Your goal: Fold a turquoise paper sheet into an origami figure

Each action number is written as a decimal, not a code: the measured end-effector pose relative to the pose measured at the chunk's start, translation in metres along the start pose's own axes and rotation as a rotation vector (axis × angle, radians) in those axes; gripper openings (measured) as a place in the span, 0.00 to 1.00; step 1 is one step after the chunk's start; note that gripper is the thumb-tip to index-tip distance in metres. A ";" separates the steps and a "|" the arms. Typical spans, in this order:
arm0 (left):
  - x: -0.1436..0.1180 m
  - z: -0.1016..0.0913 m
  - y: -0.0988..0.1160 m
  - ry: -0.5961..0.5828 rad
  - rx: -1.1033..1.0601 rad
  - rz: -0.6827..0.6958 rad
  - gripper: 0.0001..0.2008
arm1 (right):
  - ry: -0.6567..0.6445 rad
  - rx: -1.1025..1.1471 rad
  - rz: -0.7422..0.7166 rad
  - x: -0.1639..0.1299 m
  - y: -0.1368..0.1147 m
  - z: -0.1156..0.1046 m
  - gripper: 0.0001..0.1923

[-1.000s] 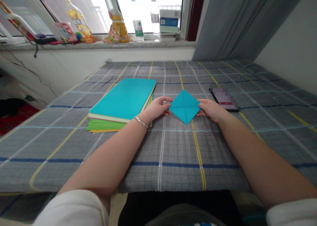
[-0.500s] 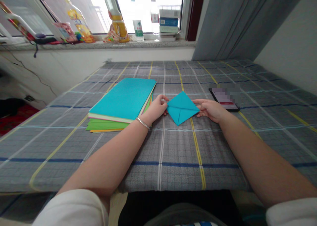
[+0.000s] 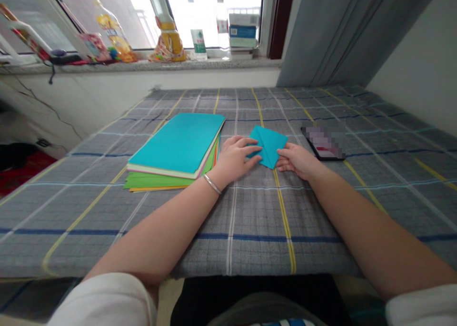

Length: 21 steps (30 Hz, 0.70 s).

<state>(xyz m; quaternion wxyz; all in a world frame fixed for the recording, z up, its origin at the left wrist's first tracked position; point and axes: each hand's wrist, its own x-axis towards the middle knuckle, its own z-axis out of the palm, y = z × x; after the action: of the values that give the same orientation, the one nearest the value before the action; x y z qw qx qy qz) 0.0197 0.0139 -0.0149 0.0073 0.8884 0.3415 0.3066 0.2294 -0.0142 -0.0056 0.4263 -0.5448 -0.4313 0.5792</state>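
A small folded blue paper (image 3: pixel 270 145), with crease lines across its face, is between my two hands above the checked cloth. My right hand (image 3: pixel 296 160) pinches its right edge, thumb on top and the other fingers curled beneath. At the paper's left side, my left hand (image 3: pixel 237 158) has its fingers stretched out and apart, the tips over or touching the paper's edge. A silver bangle (image 3: pixel 213 184) circles my left wrist. Just left of that hand lies a stack of coloured paper (image 3: pixel 178 143), blue on top, with green and orange sheets showing below.
A phone (image 3: pixel 323 143) with a blurred screen lies to the right of my right hand. The grey checked cloth (image 3: pixel 257 212) covers the surface. Bottles, a yellow container (image 3: pixel 171 40) and stacked boxes (image 3: pixel 243 31) line the windowsill behind. A grey curtain (image 3: pixel 328 35) hangs at the right.
The folded paper has turned, its corners now pointing differently, and shifted slightly right and away. My left hand has loosened from its left corner and spread its fingers; my right hand now grips the edge.
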 end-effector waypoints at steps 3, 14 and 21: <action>-0.001 0.001 0.009 -0.067 0.066 0.105 0.25 | -0.031 0.051 0.068 -0.005 -0.004 0.002 0.07; 0.000 0.003 0.019 -0.093 0.208 0.114 0.28 | -0.179 -0.007 0.056 -0.001 0.004 -0.003 0.03; -0.001 0.002 0.011 -0.104 0.183 0.111 0.22 | -0.206 0.078 0.022 0.001 0.005 -0.009 0.10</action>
<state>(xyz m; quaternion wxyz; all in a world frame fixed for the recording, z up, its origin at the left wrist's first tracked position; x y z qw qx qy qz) 0.0270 0.0048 -0.0150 -0.0729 0.9176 0.3177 0.2274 0.2382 -0.0143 -0.0107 0.3941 -0.4700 -0.4440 0.6531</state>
